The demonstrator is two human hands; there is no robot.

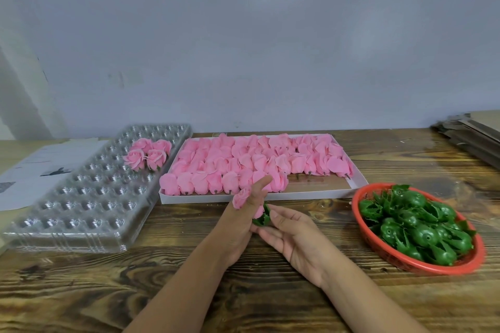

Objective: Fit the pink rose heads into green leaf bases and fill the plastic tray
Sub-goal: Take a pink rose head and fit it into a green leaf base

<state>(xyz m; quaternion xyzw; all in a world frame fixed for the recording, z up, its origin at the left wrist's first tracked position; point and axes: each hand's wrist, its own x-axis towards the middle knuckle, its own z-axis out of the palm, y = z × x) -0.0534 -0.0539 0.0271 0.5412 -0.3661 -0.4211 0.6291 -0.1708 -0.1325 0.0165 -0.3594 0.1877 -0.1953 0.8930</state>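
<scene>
While your left hand (243,222) grips the rose (241,198) and your right hand (290,232) pinches the leaf base (263,217) over the table (270,292), press gently: petals look soft and crushable, so hold low, near the stem.
</scene>
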